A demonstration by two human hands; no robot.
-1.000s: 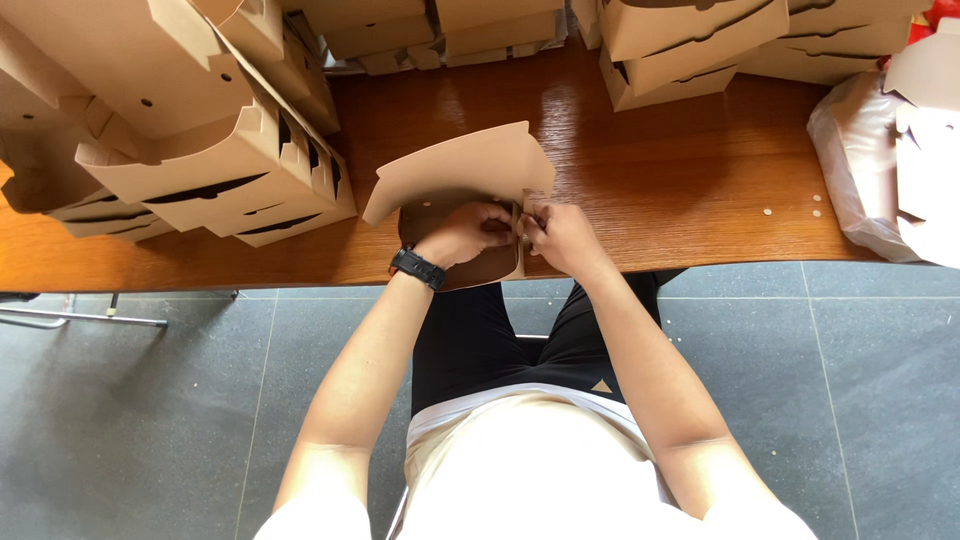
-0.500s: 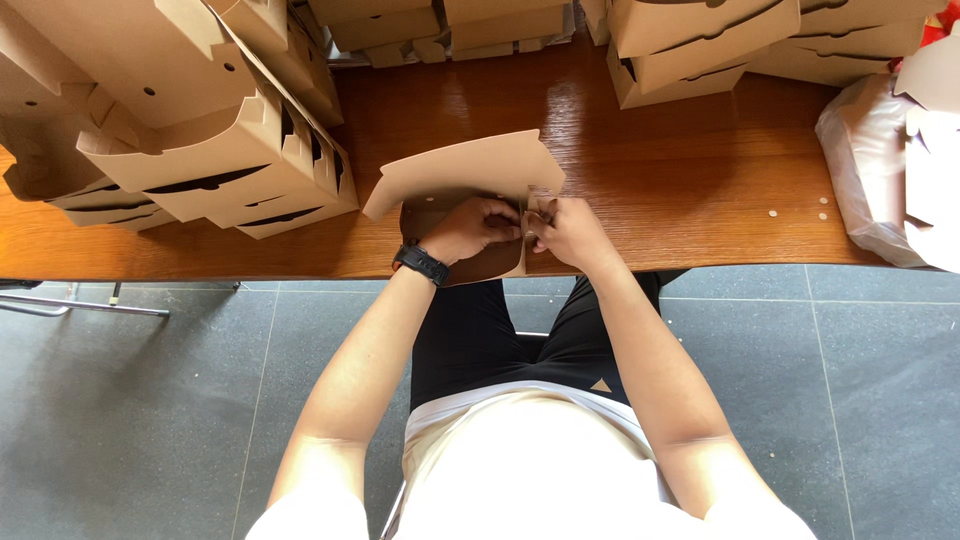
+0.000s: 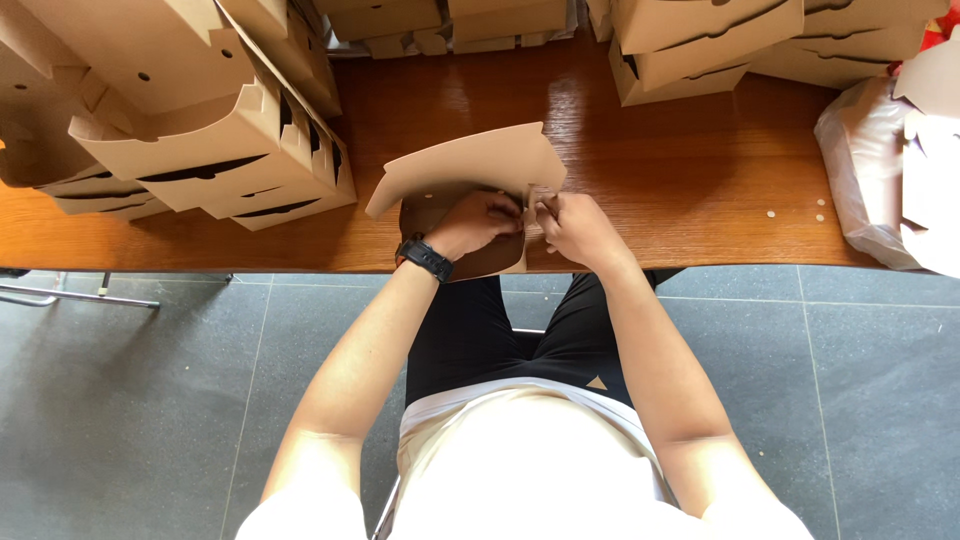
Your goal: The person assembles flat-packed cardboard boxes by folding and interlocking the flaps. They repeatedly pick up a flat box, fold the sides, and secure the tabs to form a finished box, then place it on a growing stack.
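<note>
A flat tan cardboard box blank (image 3: 465, 165) lies partly folded at the near edge of a wooden table (image 3: 690, 160), its lid panel raised toward the far side. My left hand (image 3: 482, 222), with a black watch on its wrist, presses into the box's shaded inside and pinches a small flap. My right hand (image 3: 572, 226) grips the same flap area from the right. The fingertips of both hands meet at the box's right front corner. The lower part of the box is hidden under my hands.
Stacks of folded tan cardboard boxes (image 3: 200, 130) fill the table's left side, and more boxes (image 3: 700, 45) line the far edge. A plastic-wrapped bundle of flat blanks (image 3: 890, 170) sits at the right. Grey floor tiles (image 3: 120, 400) lie below, and a metal bar (image 3: 70, 295) shows at the left.
The box's raised panel has tipped a little farther back. Both hands have stayed at the right front corner, shifting only slightly.
</note>
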